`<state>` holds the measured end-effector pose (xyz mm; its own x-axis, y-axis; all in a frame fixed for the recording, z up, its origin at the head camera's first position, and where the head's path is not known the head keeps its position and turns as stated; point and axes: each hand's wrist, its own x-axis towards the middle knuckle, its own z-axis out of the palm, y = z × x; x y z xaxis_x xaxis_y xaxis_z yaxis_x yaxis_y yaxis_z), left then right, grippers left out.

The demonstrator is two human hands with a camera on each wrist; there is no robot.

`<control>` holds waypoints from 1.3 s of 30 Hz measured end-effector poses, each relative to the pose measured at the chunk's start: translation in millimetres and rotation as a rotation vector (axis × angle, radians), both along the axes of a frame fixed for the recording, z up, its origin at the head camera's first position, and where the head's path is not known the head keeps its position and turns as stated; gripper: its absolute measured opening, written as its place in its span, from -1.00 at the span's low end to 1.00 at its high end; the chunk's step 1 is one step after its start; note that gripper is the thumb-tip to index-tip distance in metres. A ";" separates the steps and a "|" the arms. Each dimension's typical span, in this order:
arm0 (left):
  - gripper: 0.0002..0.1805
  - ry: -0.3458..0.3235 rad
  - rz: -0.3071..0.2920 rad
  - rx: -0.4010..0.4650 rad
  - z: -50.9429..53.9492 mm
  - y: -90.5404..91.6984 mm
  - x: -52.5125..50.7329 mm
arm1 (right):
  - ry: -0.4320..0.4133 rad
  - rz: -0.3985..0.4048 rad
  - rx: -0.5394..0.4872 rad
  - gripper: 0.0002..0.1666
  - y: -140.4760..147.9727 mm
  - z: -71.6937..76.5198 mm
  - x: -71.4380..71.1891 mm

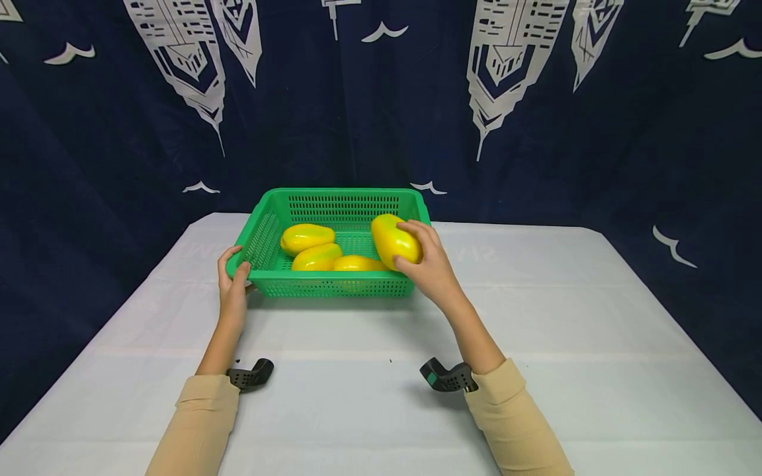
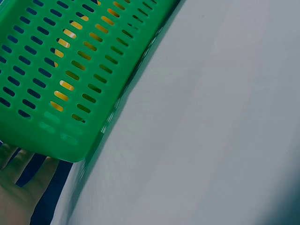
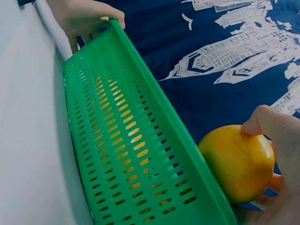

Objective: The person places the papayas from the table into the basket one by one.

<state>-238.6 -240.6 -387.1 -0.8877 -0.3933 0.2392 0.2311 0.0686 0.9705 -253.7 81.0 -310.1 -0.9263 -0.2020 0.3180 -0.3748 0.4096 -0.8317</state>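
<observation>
A green plastic basket (image 1: 339, 285) with slotted walls stands on the table, three yellow mangoes (image 1: 307, 238) lying inside it. My left hand (image 1: 233, 291) grips the basket's front left corner, thumb at the rim and fingers along the outer side. In the left wrist view, part of that hand (image 2: 23, 187) shows below the basket's end. My right hand (image 1: 433, 268) holds another yellow mango (image 1: 393, 239) above the right end of the basket, thumb and fingers around it. The right wrist view has this mango (image 3: 239, 164) just beyond the rim, greenish on one side.
White cloth covers the table (image 1: 333, 396). Behind its far edge hangs a dark blue curtain (image 1: 357, 119) with white building prints. A black wrist device (image 1: 253, 375) sits on the left wrist and another (image 1: 446, 376) on the right, next to beige sleeves.
</observation>
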 end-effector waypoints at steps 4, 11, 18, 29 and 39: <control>-0.57 -0.002 0.000 -0.006 0.1 0.4 0.2 | 0.019 -0.002 0.002 -0.36 0.9 -4.0 -3.0; -0.56 0.000 0.002 -0.012 0.6 0.9 -0.2 | 0.067 -0.021 0.021 -0.33 -1.8 -10.9 -5.2; -0.57 0.002 -0.005 -0.018 0.0 1.0 -0.5 | 0.142 -0.030 0.069 -0.31 -5.7 -17.9 -5.5; -0.58 0.009 0.001 -0.003 -0.7 0.4 0.4 | 0.305 -0.112 0.197 -0.35 -15.6 -27.8 -5.0; -0.57 0.005 -0.001 0.004 0.4 1.0 2.7 | 0.415 -0.115 0.287 -0.37 -18.5 -33.0 -3.2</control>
